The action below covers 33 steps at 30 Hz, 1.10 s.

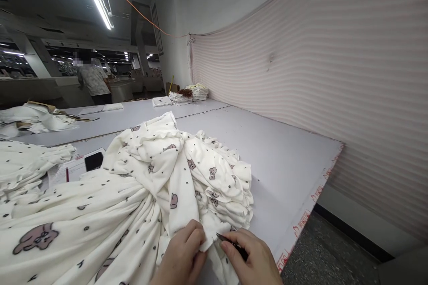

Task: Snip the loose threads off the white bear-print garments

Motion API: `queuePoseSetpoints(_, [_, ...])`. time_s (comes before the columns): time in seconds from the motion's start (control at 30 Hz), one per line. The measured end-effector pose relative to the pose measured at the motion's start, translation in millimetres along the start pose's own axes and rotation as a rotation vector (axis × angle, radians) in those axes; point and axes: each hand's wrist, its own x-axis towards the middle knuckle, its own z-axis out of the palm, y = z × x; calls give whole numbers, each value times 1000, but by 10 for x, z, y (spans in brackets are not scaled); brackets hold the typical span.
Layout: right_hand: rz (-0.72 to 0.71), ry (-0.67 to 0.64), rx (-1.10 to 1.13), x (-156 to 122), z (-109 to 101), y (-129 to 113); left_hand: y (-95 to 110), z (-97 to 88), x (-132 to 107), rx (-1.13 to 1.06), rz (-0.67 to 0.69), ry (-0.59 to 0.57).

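two hands are working near the front edge of the table [284,156]. the left hand [182,258] is pinching a small corner of the white printed cloth [174,173], its fingers [197,237] clamped together on it. the right hand [254,260] is gripping a dark pointed tool [230,242], tip just beside that corner. the cloth is lying heaped across the table. as i judge it, the tip is sitting close enough to nick the cloth or the pinching fingers if that hold is slipping.

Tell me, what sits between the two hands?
Head view: a corner of white printed fabric, pinched by the left hand, and the thin dark tool in the right hand.
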Motion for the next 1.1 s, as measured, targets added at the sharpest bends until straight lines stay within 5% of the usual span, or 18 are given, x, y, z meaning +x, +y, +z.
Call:
queuePoseSetpoints(0.4, [-18,-15,111,40,10,27,-24,-1,3,-81,17,57])
queuePoseSetpoints(0.6, [13,154,144,26,178,58,41,-62,31,-297,-267,55])
queuePoseSetpoints(0.77, [-200,168,244,162,355,-60,61,-243,170,-517,-563,-15])
queuePoseSetpoints(0.93, [-163,91,303,313,488,-174,-49,-391,148,-784,-621,-74])
queuePoseSetpoints(1.1, [-122,121,304,320,630,-170,-87,-415,93,-735,-607,-105])
